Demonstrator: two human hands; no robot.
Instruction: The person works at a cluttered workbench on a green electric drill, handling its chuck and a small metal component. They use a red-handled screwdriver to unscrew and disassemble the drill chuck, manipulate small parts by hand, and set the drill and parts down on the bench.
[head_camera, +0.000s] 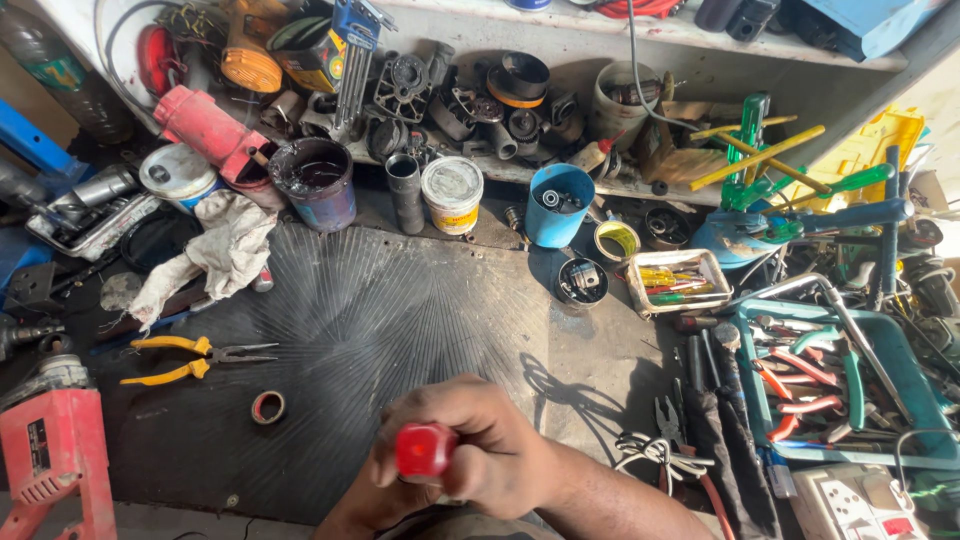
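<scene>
My right hand (490, 445) is closed in a fist around a red tool handle (424, 450), at the near edge of the dark workbench mat (380, 310). The rest of the tool is hidden by the fingers. The forearm comes in from the lower right. My left hand (352, 516) sits just under and left of the fist at the bottom of the picture. It is mostly hidden, and I cannot see what it holds.
Yellow-handled pliers (190, 358) and a small tape roll (267, 407) lie to the left, a red power drill (50, 450) at the far left. A white rag (225, 250), tins, a blue cup (558, 205) and motor parts crowd the back. A teal tray (900, 350) of pliers sits right.
</scene>
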